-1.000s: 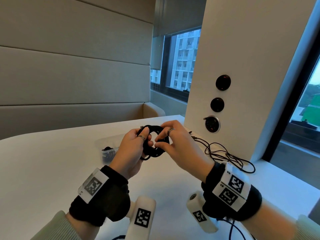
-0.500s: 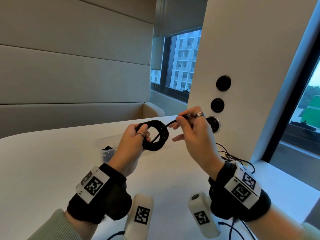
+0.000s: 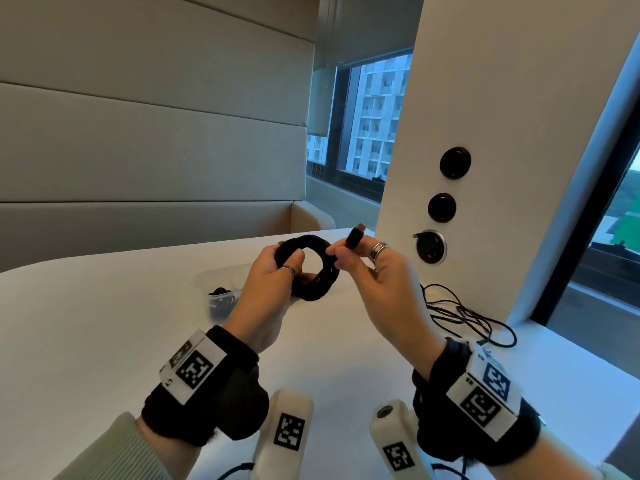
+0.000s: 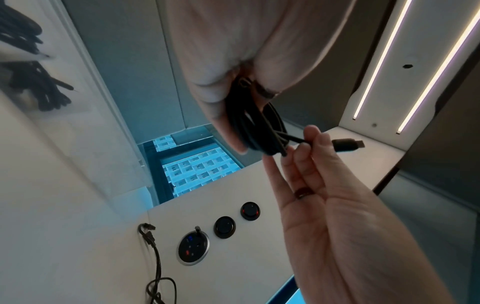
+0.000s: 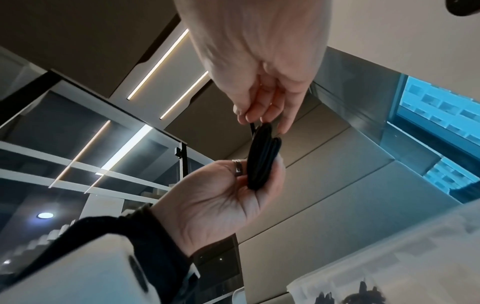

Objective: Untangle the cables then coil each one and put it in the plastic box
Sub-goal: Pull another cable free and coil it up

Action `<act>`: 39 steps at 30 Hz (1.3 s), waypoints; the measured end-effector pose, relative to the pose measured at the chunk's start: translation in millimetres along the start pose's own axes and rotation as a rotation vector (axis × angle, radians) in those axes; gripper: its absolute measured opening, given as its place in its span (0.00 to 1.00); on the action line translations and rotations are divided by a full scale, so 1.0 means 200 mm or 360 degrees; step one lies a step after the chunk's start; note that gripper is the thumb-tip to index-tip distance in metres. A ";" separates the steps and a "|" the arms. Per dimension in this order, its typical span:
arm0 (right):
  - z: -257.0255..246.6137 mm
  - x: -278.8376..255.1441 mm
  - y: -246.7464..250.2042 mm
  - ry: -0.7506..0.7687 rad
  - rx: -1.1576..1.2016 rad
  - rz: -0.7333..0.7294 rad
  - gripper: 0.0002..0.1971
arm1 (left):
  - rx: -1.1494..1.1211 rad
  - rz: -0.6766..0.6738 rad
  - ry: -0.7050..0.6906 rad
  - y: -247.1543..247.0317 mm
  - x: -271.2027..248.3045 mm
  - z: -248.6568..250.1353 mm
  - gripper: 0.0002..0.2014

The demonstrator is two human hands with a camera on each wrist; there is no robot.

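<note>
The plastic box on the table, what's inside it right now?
Inside the clear plastic box, dark coiled cable shows through the wall, also in the left wrist view. How many cables cannot be told: the left hand, gripping another black coil, covers the box's right part.

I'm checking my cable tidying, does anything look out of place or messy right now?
One thing: a thin black cable lies in a loose tangle on the table by the white pillar, not yet coiled. The coil in your left hand looks neat; your right hand pinches its free plug end.
</note>
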State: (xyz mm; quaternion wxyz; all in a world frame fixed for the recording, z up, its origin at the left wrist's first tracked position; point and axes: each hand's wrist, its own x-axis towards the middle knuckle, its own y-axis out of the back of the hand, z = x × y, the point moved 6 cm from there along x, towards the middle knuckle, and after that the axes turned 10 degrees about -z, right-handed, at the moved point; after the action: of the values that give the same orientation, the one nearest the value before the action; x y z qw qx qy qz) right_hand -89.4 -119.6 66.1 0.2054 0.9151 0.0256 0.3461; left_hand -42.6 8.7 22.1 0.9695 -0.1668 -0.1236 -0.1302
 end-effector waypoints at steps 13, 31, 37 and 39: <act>0.01 0.01 -0.01 0.0123 -0.0102 -0.0029 0.10 | -0.0631 -0.0105 0.0289 0.02 0.02 -0.01 0.17; 0.23 -0.01 -0.10 -0.0977 0.0812 -0.0803 0.10 | -0.0134 -0.0180 0.0168 -0.06 -0.05 0.05 0.12; 0.27 -0.02 -0.12 -0.0935 0.1075 -0.0670 0.13 | 0.0039 -0.0129 0.0266 -0.02 -0.04 -0.01 0.13; 0.29 -0.02 -0.12 -0.0951 0.1198 -0.0577 0.14 | 0.0049 -0.0144 0.0299 -0.01 -0.03 -0.02 0.12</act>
State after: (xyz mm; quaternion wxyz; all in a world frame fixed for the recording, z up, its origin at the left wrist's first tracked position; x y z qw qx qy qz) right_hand -53.2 -119.3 14.2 -0.0833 0.9654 0.2469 -0.0049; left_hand -47.8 6.6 16.9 0.9724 -0.1333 -0.0416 -0.1870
